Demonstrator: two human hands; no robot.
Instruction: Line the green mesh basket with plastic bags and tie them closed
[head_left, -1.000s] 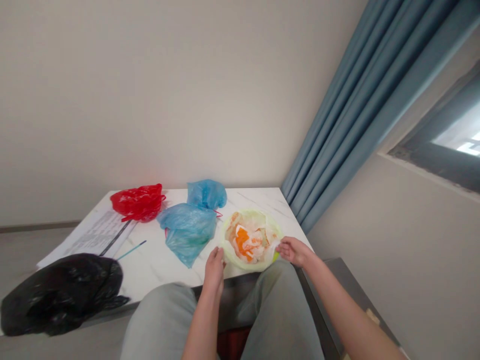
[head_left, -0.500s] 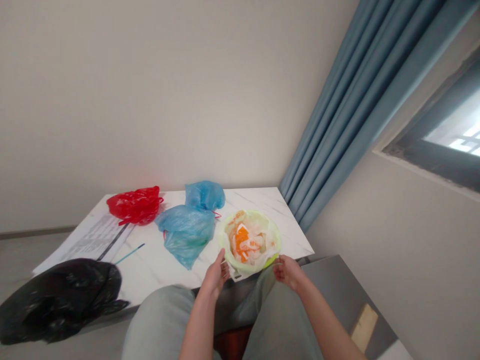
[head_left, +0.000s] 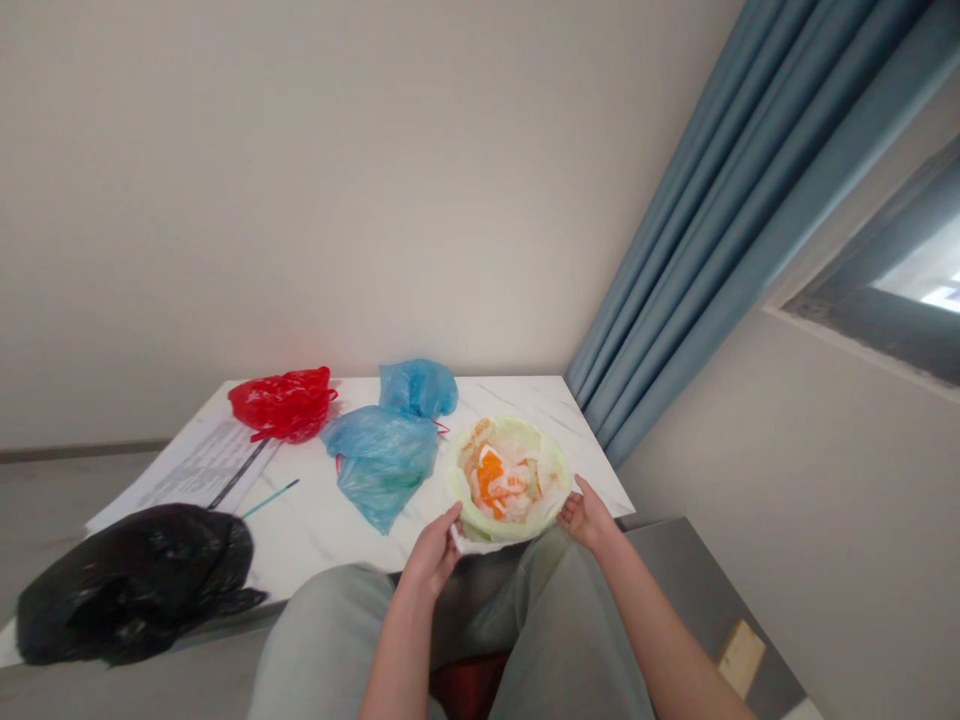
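Note:
A round, light green bin (head_left: 463,522) sits at the table's front edge, lined with a thin whitish plastic bag (head_left: 555,470). Crumpled orange-and-white wrappers (head_left: 504,482) lie inside it. At its lower left, my left hand (head_left: 435,552) is closed, with the thumb near the rim and the fingers partly behind the bag's edge. My right hand (head_left: 586,516) closes on the opposite side, its fingers curled against the bin and bag. A white fold of the bag hangs below the front rim.
Two blue plastic bags (head_left: 386,455) lie left of the bin, with a red bag (head_left: 285,402) beyond. A black bag (head_left: 139,585) overhangs the table's front left, near printed sheets (head_left: 187,465) and a thin blue stick (head_left: 271,497). A curtain (head_left: 675,260) hangs at right.
My right hand has let go of the bag edge it was pulling out at the right and moved under the rim, then up the bin's side. A bag fold now hangs at the front.

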